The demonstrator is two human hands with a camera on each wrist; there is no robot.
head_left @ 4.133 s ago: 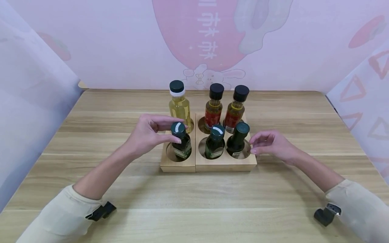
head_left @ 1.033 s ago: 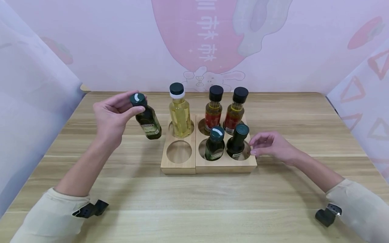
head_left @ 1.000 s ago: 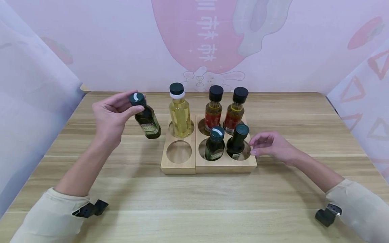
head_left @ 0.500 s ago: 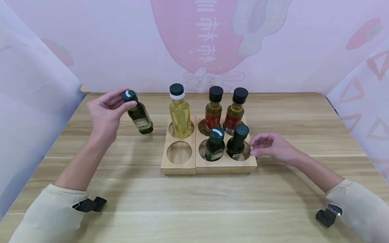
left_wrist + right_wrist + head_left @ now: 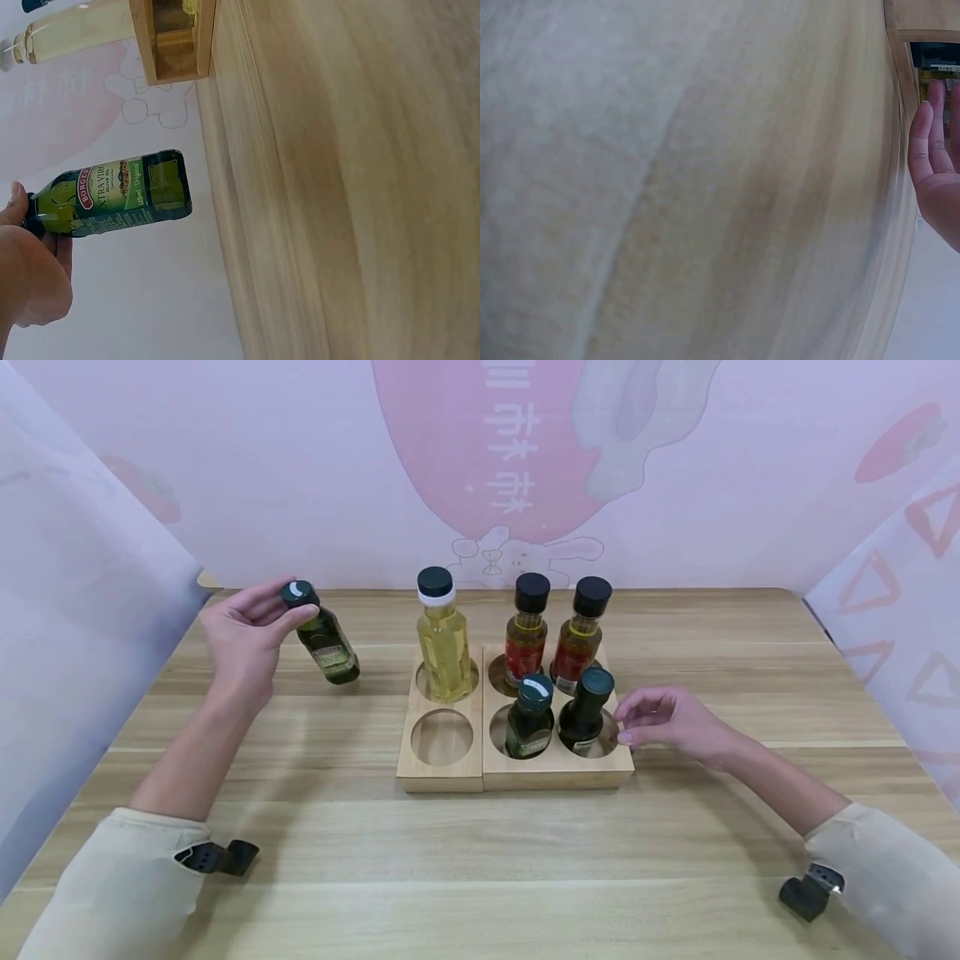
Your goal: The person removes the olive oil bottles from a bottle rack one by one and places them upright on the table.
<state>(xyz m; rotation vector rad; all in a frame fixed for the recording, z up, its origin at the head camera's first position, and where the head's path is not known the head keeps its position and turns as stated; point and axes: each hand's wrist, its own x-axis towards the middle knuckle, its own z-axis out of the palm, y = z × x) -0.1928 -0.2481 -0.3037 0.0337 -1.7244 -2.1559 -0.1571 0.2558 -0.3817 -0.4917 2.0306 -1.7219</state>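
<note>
The left hand (image 5: pixel 243 639) pinches the green oil bottle (image 5: pixel 322 637) by its cap, the tilted body slanting toward five o'clock above the surface (image 5: pixel 300 793), while the right hand (image 5: pixel 675 722), fingers relaxed, touches the wooden rack (image 5: pixel 555 770).

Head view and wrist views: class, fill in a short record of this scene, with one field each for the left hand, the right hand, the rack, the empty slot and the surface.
left hand: left hand grips the small olive oil bottle by its cap, tilted, just above the table left of the rack
right hand: right hand rests at the rack's right edge, fingers relaxed, holding nothing
rack: wooden rack holds five bottles: yellow oil bottle, two red-labelled bottles, two dark green ones
empty slot: front left hole
surface: wooden table
</note>
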